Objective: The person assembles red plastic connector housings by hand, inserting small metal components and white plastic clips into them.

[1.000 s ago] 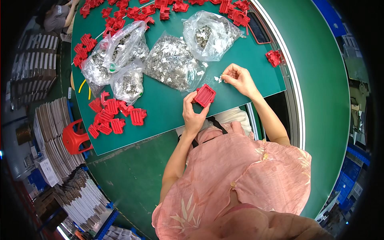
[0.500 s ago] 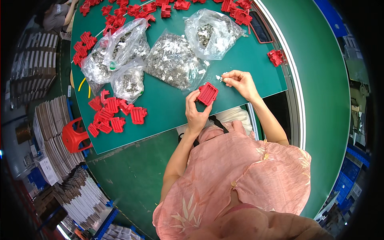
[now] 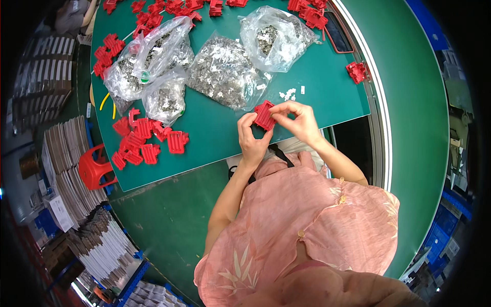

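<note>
My left hand [image 3: 251, 143] grips a red slotted plastic housing [image 3: 264, 116] between thumb and fingers, just above the table's near edge. At the housing's right side, my right hand [image 3: 300, 123] pinches its thumb and forefinger together against the edge. Whatever lies in that pinch is hidden by the fingertips. Beyond the right hand, several small white pieces [image 3: 289, 95] lie loose on the green table [image 3: 327, 97]. A clear bag [image 3: 225, 71] full of small metal and white parts rests just past the housing.
More clear bags of parts [image 3: 276, 41] stand across the table's middle. Red housings are piled at near left [image 3: 135, 140] and along the far side [image 3: 153, 20]. A phone [image 3: 337, 33] and a single red housing [image 3: 356, 72] lie at right. A red stool [image 3: 94, 169] stands left.
My right hand has moved left and down from the white pieces to the red housing. My left hand still holds the housing, which now looks more tilted.
</note>
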A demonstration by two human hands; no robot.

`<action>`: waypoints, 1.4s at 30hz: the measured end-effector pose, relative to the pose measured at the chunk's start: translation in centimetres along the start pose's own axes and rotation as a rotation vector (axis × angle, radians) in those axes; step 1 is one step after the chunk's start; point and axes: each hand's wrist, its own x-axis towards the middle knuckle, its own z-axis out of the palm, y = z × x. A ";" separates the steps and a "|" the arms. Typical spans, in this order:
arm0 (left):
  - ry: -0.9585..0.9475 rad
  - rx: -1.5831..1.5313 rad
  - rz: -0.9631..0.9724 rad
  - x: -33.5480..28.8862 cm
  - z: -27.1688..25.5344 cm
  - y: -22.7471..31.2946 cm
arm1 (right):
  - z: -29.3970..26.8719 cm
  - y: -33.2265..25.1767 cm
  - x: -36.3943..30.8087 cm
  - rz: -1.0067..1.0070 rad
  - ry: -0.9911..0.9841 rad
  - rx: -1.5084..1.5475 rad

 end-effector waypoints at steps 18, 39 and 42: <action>0.070 -0.025 0.015 -0.4 0.6 -0.4 | 3.5 -1.4 0.1 -0.362 0.117 -0.246; 0.050 -0.006 -0.010 -0.7 0.4 -0.7 | 0.6 -0.6 7.6 -0.579 0.002 -0.689; 0.029 -0.001 0.001 -0.7 0.1 -0.7 | 2.5 1.2 10.3 -0.566 -0.010 -0.790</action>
